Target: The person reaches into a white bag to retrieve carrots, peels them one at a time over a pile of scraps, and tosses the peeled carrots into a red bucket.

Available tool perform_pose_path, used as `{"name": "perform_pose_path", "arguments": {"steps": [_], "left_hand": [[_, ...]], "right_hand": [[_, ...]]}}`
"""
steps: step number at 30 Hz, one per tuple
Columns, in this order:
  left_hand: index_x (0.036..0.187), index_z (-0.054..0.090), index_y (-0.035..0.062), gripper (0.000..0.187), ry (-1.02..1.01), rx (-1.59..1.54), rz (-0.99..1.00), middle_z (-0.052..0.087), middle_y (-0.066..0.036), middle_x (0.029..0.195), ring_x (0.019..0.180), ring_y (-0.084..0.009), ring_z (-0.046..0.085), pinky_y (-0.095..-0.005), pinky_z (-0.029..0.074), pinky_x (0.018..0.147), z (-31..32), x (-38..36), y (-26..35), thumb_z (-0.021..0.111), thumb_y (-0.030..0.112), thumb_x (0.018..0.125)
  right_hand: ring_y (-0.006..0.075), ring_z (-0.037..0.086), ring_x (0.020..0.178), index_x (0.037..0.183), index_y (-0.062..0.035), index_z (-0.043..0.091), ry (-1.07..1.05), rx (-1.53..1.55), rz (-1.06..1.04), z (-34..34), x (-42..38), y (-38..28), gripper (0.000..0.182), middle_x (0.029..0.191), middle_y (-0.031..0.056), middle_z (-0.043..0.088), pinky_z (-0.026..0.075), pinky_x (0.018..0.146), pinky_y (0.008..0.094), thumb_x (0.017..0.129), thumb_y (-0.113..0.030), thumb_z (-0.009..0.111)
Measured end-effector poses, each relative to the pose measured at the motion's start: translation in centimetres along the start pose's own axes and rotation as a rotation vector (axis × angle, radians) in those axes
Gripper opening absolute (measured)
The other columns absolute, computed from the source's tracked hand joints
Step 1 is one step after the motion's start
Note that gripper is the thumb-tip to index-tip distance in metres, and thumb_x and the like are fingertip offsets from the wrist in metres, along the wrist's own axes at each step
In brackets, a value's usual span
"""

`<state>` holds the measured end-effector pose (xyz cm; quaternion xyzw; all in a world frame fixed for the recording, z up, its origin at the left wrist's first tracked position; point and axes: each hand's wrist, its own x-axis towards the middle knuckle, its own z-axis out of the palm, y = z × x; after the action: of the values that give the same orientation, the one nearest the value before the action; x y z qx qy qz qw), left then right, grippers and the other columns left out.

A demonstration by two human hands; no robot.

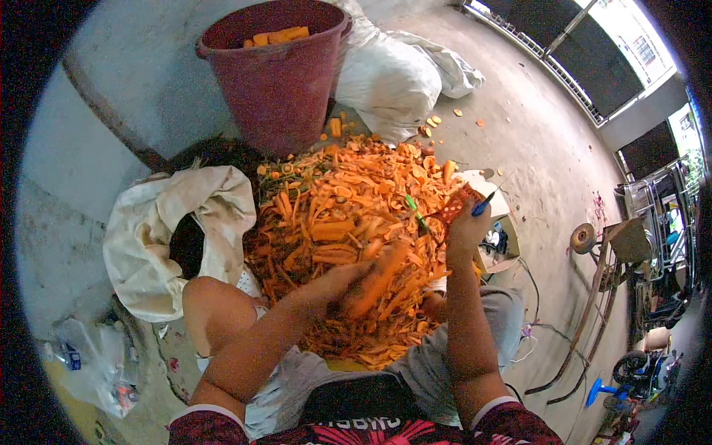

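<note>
A heap of orange carrot peelings and pieces (334,193) lies on the floor between my legs. My left hand (360,285), blurred by motion, is wrapped round a long orange carrot (378,282) low over the heap. To the right, my right hand (469,222) is closed on a tool with a blue handle (480,205), beside a red patterned cloth (454,206). The working end of that tool cannot be made out. A thin green-handled item (417,211) rests on the peelings between my hands.
Behind the heap stand a dark red bin (274,89) with carrots inside and white sacks (386,74). An open cloth sack (141,245) is at left, a small box (503,245) at right. Farther right is a hand cart (623,245).
</note>
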<state>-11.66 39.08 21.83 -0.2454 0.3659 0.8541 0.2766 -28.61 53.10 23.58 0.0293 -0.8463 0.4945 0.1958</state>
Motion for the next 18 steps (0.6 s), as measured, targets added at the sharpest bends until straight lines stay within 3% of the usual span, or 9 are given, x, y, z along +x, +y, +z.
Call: {"name": "perform_pose_path", "arguments": {"steps": [1, 4, 5, 7, 10, 13, 14, 16, 18], "left_hand": [[0.096, 0.05, 0.006, 0.035, 0.002, -0.062, 0.008, 0.056, -0.004, 0.084, 0.066, -0.0133, 0.054, -0.025, 0.046, 0.057, -0.4, 0.8, -0.1, 0.038, 0.036, 0.082], [0.096, 0.05, 0.0058, 0.037, -0.002, -0.192, 0.02, 0.056, -0.005, 0.084, 0.067, -0.0137, 0.054, -0.0264, 0.047, 0.056, -1.0, 2.1, 0.1, 0.037, 0.037, 0.082], [0.096, 0.05, 0.0056, 0.037, -0.016, -0.192, 0.013, 0.056, -0.005, 0.085, 0.068, -0.0137, 0.055, -0.0265, 0.047, 0.056, -1.0, 2.1, 0.2, 0.037, 0.037, 0.082], [0.095, 0.05, 0.0052, 0.038, -0.046, -0.19, -0.002, 0.056, -0.006, 0.085, 0.069, -0.0136, 0.055, -0.0267, 0.047, 0.055, -1.0, 2.0, 0.4, 0.036, 0.038, 0.082], [0.095, 0.05, 0.0047, 0.038, -0.069, -0.118, -0.041, 0.056, -0.006, 0.085, 0.07, -0.0137, 0.055, -0.0269, 0.047, 0.056, -0.7, 1.9, 0.9, 0.036, 0.037, 0.081], [0.094, 0.05, 0.0059, 0.034, -0.013, 0.044, -0.077, 0.056, -0.006, 0.085, 0.068, -0.0147, 0.055, -0.0276, 0.047, 0.057, 0.3, 0.8, 1.1, 0.037, 0.034, 0.082], [0.094, 0.05, 0.0073, 0.031, 0.025, 0.059, -0.064, 0.056, -0.005, 0.084, 0.066, -0.0153, 0.055, -0.0283, 0.047, 0.057, 0.6, 0.3, 0.7, 0.038, 0.032, 0.082], [0.094, 0.051, 0.0084, 0.028, 0.061, 0.064, -0.035, 0.056, -0.005, 0.083, 0.065, -0.0159, 0.054, -0.0289, 0.047, 0.056, 1.5, -0.8, 0.8, 0.037, 0.031, 0.082], [0.093, 0.051, 0.0079, 0.029, 0.062, 0.049, 0.006, 0.056, -0.006, 0.084, 0.065, -0.0159, 0.055, -0.0288, 0.047, 0.055, 2.4, -2.2, 1.6, 0.037, 0.03, 0.082]], "right_hand": [[0.0208, 0.049, 0.06, 0.083, -0.001, 0.049, -0.057, 0.051, 0.048, -0.5, -0.6, -1.7, 0.017, 0.07, 0.0099, 0.052, 0.039, 0.055, 0.0302, 0.079, -0.017, 0.046], [0.0169, 0.05, 0.061, 0.09, -0.0023, 0.047, -0.313, 0.26, -0.053, 0.7, -4.6, -3.2, 0.02, 0.072, 0.007, 0.054, 0.04, 0.054, 0.0274, 0.08, -0.02, 0.046], [0.0127, 0.048, 0.062, 0.091, -0.0023, 0.05, -0.319, 0.308, -0.002, 0.4, -6.8, -5.4, 0.021, 0.076, 0.005, 0.054, 0.04, 0.057, 0.0259, 0.08, -0.02, 0.047], [0.0171, 0.049, 0.063, 0.089, -0.0022, 0.049, -0.312, 0.265, -0.179, 0.6, -9.6, -7.0, 0.019, 0.073, 0.0077, 0.053, 0.04, 0.057, 0.0283, 0.08, -0.019, 0.047], [0.0208, 0.049, 0.063, 0.085, -0.0026, 0.049, -0.405, 0.145, -0.209, 0.2, -9.7, -6.9, 0.016, 0.069, 0.0104, 0.051, 0.039, 0.056, 0.0295, 0.079, -0.017, 0.047], [0.0227, 0.053, 0.067, 0.087, -0.0019, 0.048, -0.253, 0.082, 0.003, 1.2, -6.4, -4.9, 0.013, 0.075, 0.0127, 0.055, 0.041, 0.06, 0.0321, 0.078, -0.012, 0.046], [0.0231, 0.053, 0.065, 0.084, -0.0011, 0.048, -0.188, 0.008, -0.132, 0.9, -3.8, -3.8, 0.015, 0.073, 0.0121, 0.055, 0.041, 0.059, 0.0323, 0.078, -0.014, 0.046], [0.0219, 0.05, 0.059, 0.079, -0.0004, 0.048, 0.029, 0.023, -0.106, 1.4, -0.5, 0.7, 0.017, 0.068, 0.0104, 0.054, 0.04, 0.055, 0.0323, 0.08, -0.017, 0.044], [0.0182, 0.049, 0.058, 0.08, -0.0004, 0.049, -0.02, 0.071, -0.051, 0.5, -0.2, 0.6, 0.016, 0.067, 0.0073, 0.053, 0.039, 0.053, 0.0293, 0.08, -0.016, 0.045]]}}
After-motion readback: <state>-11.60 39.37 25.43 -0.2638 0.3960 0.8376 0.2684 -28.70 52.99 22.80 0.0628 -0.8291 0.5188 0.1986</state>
